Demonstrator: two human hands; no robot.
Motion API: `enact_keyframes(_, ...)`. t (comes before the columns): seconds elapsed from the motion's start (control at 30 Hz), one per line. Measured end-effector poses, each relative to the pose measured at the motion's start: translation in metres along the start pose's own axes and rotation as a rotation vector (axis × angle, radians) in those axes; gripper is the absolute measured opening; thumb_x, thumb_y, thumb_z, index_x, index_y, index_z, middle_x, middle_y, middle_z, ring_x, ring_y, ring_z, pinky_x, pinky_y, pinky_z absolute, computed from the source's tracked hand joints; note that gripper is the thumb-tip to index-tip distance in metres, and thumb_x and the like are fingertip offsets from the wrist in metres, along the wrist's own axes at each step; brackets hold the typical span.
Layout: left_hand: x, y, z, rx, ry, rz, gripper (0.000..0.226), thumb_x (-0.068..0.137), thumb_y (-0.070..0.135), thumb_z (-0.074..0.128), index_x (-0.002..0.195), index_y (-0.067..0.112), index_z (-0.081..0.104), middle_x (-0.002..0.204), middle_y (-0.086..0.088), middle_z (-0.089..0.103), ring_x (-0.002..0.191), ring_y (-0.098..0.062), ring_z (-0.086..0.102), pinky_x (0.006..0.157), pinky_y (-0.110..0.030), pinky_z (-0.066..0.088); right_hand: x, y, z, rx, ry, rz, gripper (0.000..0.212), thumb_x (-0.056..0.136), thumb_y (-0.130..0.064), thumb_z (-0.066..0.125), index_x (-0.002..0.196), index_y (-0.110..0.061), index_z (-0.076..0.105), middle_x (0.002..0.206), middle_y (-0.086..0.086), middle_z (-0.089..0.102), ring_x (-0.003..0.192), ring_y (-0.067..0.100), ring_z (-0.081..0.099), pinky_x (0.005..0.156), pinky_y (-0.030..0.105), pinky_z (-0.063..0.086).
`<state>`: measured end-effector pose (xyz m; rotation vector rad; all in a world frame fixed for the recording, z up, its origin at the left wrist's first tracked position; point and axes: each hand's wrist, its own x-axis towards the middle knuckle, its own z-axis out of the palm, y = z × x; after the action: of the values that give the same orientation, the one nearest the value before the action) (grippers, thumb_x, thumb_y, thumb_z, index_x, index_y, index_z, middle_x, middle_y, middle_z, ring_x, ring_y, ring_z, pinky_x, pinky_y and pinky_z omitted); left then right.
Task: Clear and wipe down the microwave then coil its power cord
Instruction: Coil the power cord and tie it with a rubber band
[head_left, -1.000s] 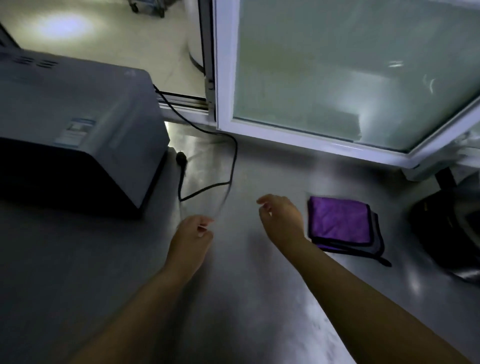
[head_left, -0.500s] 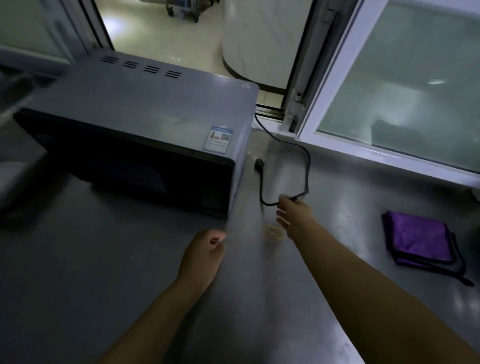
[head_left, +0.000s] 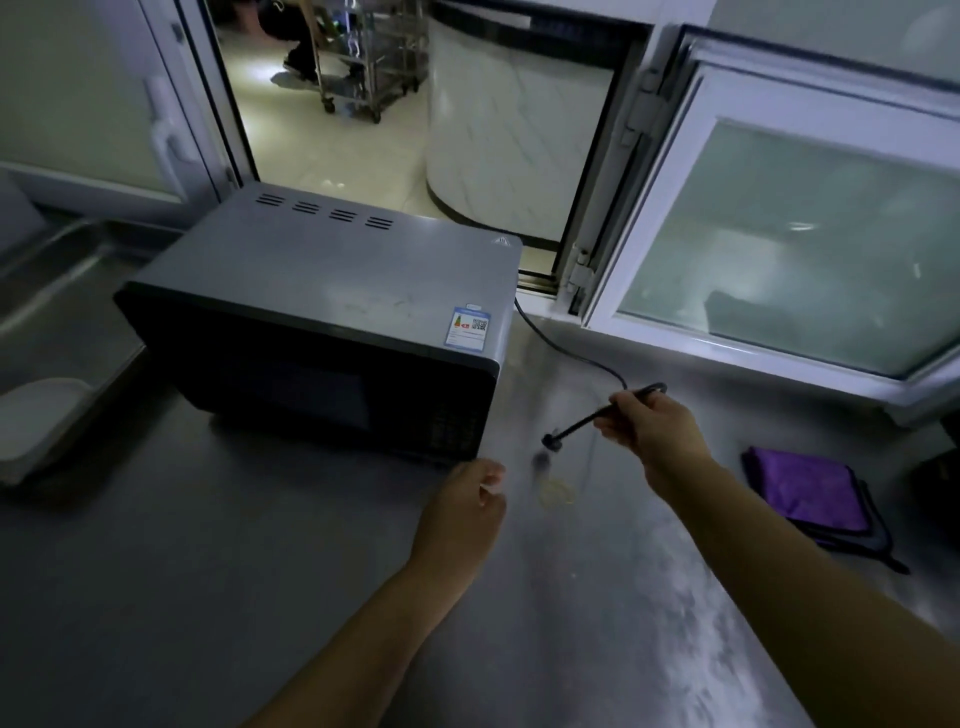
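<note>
A grey microwave (head_left: 332, 291) with a dark door stands on the steel counter (head_left: 218, 597). Its black power cord (head_left: 566, 347) runs from the back right corner. My right hand (head_left: 649, 428) grips the folded end of the cord above the counter, and the plug (head_left: 551, 441) hangs out to the left of the fist. My left hand (head_left: 462, 512) hovers just right of the microwave's front corner with fingers loosely curled and nothing visible in it. A small yellow rubber band (head_left: 557, 491) lies on the counter between my hands.
A folded purple cloth (head_left: 810, 493) lies on the counter at the right. A white-framed window (head_left: 779, 249) swings inward behind the cord. A white lidded container (head_left: 36, 423) sits at the left edge. Beyond the opening are a curved white counter and a wheeled metal cart.
My right hand has taken hold of the cord and lifted its end off the counter. The rubber band now lies on the counter. The view has swung left and up.
</note>
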<state>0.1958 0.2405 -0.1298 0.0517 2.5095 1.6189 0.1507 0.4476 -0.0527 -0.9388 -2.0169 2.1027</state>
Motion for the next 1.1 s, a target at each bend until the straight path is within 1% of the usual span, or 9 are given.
enact_keyframes(0.13,-0.009,0.031,0.006,0.05,-0.005,0.203,0.042,0.087,0.015,0.053,0.128,0.02,0.051,0.112,0.013,0.045,0.1,-0.006,0.048,0.08,-0.013,0.04,-0.033,-0.027,-0.014,-0.141,-0.097,-0.105,0.011,0.094,-0.012,0.053,0.086,-0.009,0.06,0.079,0.013,0.068,0.06,0.014,0.068,0.053,0.02,0.055)
enact_keyframes(0.23,-0.017,0.048,0.013,0.113,-0.081,0.306,0.041,0.087,0.023,0.056,0.128,0.018,0.053,0.116,0.006,0.054,0.107,-0.011,0.048,0.091,-0.029,0.045,-0.06,-0.046,-0.019,-0.177,-0.183,-0.188,0.013,0.095,-0.014,0.052,0.087,-0.008,0.06,0.078,0.011,0.069,0.061,0.012,0.068,0.055,0.019,0.054)
enact_keyframes(0.4,-0.041,0.078,0.014,0.06,0.027,0.314,0.013,0.082,0.015,0.063,0.094,0.02,0.065,0.081,0.015,0.054,0.074,0.007,0.055,0.065,-0.007,0.04,-0.103,-0.062,-0.031,-0.094,-0.277,-0.232,0.014,0.095,-0.013,0.051,0.09,-0.005,0.062,0.073,0.01,0.067,0.057,0.011,0.065,0.055,0.019,0.054)
enact_keyframes(0.53,-0.066,0.106,-0.001,-0.048,0.081,0.343,0.005,0.083,0.011,0.064,0.081,0.015,0.064,0.081,0.001,0.065,0.075,-0.012,0.062,0.069,-0.028,0.05,-0.135,-0.065,-0.049,0.036,-0.374,-0.278,0.022,0.099,-0.016,0.044,0.098,-0.006,0.063,0.078,0.01,0.069,0.07,0.018,0.068,0.061,0.024,0.055)
enact_keyframes(0.63,-0.083,0.132,-0.019,-0.268,0.064,0.294,0.017,0.086,0.004,0.059,0.079,0.018,0.065,0.077,-0.001,0.065,0.066,-0.011,0.062,0.07,-0.025,0.053,-0.156,-0.053,-0.063,-0.22,-0.322,-0.449,0.021,0.099,-0.018,0.043,0.098,-0.018,0.064,0.088,0.006,0.072,0.083,0.02,0.068,0.074,0.026,0.055)
enact_keyframes(0.73,-0.1,0.152,-0.032,-0.398,0.066,0.261,0.021,0.09,0.002,0.053,0.081,0.018,0.064,0.078,-0.002,0.064,0.06,-0.005,0.06,0.071,-0.026,0.053,-0.179,-0.027,-0.065,-0.348,-0.378,-0.535,0.018,0.098,-0.019,0.046,0.102,-0.021,0.064,0.092,0.005,0.07,0.079,0.019,0.065,0.061,0.012,0.048)
enact_keyframes(0.83,-0.119,0.166,-0.038,-0.468,0.068,0.304,0.019,0.09,0.001,0.053,0.083,0.015,0.064,0.076,-0.002,0.064,0.061,-0.005,0.061,0.067,-0.022,0.054,-0.197,-0.007,-0.058,-0.373,-0.487,-0.689,0.011,0.096,-0.013,0.05,0.094,-0.013,0.061,0.085,0.02,0.062,0.076,0.028,0.059,0.064,0.03,0.047)
enact_keyframes(1.0,-0.136,0.178,-0.043,-0.487,0.095,0.328,0.008,0.087,0.008,0.061,0.095,0.011,0.064,0.079,-0.002,0.064,0.065,-0.004,0.061,0.063,-0.022,0.053,-0.219,-0.003,-0.061,-0.407,-0.32,-0.907,0.016,0.097,-0.022,0.049,0.083,-0.014,0.052,0.064,-0.008,0.045,0.059,0.008,0.04,0.058,0.029,0.036)
enact_keyframes(1.1,-0.131,0.184,-0.042,-0.348,0.162,0.437,0.033,0.088,0.014,0.061,0.118,0.022,0.051,0.108,0.006,0.056,0.088,0.002,0.055,0.082,-0.017,0.046,-0.231,-0.013,-0.075,-0.468,-0.208,-1.028,0.014,0.097,-0.028,0.048,0.084,-0.025,0.052,0.061,-0.011,0.046,0.057,0.007,0.041,0.056,0.033,0.039)
